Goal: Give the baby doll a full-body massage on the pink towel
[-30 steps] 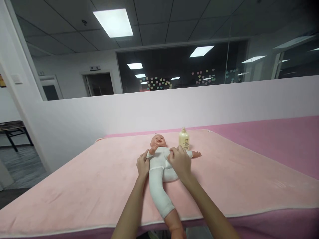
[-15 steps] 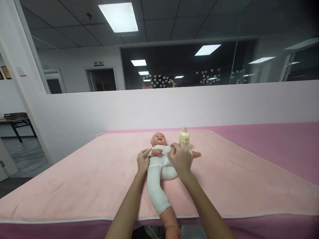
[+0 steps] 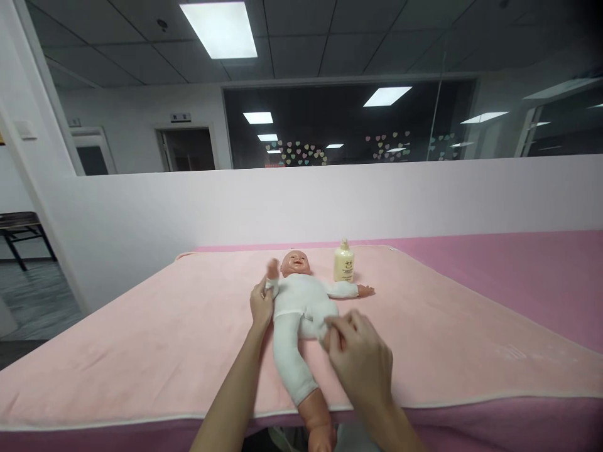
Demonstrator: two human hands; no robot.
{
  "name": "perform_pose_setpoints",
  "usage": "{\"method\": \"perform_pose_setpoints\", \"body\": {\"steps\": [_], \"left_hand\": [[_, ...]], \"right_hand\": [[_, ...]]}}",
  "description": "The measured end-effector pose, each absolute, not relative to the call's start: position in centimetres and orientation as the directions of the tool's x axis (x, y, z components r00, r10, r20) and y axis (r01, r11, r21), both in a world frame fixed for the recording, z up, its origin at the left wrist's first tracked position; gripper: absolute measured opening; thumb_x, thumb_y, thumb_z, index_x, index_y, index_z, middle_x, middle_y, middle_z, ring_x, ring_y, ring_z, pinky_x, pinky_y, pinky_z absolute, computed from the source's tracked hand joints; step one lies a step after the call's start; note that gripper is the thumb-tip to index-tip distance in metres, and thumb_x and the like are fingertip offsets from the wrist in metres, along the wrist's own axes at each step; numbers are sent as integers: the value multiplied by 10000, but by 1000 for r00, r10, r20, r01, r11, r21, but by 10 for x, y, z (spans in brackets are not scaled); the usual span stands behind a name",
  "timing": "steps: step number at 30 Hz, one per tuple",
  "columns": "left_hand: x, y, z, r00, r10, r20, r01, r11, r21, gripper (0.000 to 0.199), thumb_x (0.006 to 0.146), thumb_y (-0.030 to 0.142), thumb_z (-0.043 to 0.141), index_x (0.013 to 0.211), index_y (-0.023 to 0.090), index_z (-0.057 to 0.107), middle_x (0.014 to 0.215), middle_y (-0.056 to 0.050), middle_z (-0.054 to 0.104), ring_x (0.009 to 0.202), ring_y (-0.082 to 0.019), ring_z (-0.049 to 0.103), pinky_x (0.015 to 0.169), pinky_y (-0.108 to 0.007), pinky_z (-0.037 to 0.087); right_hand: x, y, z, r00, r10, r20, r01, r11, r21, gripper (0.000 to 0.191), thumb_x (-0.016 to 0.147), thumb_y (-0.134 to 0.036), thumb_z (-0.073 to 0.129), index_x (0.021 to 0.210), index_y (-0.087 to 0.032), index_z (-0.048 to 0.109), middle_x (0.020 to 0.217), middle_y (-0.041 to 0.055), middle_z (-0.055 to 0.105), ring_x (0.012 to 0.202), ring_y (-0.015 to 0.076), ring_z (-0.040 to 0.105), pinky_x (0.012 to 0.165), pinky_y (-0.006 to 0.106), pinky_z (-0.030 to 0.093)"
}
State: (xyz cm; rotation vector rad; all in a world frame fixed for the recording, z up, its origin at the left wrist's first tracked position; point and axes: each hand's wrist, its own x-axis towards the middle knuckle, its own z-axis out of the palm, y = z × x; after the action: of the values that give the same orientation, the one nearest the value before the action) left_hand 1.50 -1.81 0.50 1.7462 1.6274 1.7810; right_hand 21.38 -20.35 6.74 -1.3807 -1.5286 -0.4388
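Note:
A baby doll (image 3: 301,295) in white clothes lies on its back, its head toward the far end and one bare foot over the near edge. At its side, my left hand (image 3: 260,306) is closed around the sleeved arm, whose small hand points up and looks blurred. My right hand (image 3: 360,355) pinches the white-clothed leg on the right near the hip; the lower part of that leg is hidden behind my hand. The doll's other arm (image 3: 348,290) stretches out to the right on the cloth.
A pale yellow pump bottle (image 3: 343,263) stands beyond the outstretched arm. Pink cloth (image 3: 164,339) covers the table, with a darker pink surface (image 3: 518,270) at the right. A white low wall (image 3: 330,204) with glass above runs behind.
My right hand has moved from the doll's chest down toward me to its leg. The doll's arm at my left hand has swung from across the chest to pointing up and outward.

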Motion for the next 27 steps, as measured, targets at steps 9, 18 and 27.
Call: {"method": "perform_pose_setpoints", "body": {"steps": [9, 18, 27], "left_hand": [[15, -18, 3, -278, 785, 553, 510, -367, 778, 386, 787, 274, 479, 1143, 180, 595, 1051, -86, 645, 954, -233, 569, 838, -356, 441], [18, -21, 8, -123, 768, 629, 566, -466, 680, 426, 706, 121, 457, 1062, 225, 665, 1071, -55, 636, 1001, -219, 537, 906, -345, 405], [10, -20, 4, -439, 805, 400, 454, -185, 872, 382, 815, 390, 455, 1053, 140, 617, 945, -132, 661, 861, -267, 603, 746, -357, 445]], "right_hand": [[201, -125, 74, 200, 666, 719, 913, 139, -383, 213, 807, -136, 484, 840, -215, 679, 791, 47, 578, 765, 158, 497, 524, 252, 246], [210, -172, 80, 164, 554, 816, 889, 275, -366, 243, 792, -120, 465, 795, -220, 686, 718, 32, 559, 702, 147, 482, 539, 250, 259], [211, -160, 49, 210, 569, 795, 890, 226, -397, 215, 826, -166, 471, 852, -229, 675, 763, 32, 563, 752, 154, 503, 565, 250, 292]]}}
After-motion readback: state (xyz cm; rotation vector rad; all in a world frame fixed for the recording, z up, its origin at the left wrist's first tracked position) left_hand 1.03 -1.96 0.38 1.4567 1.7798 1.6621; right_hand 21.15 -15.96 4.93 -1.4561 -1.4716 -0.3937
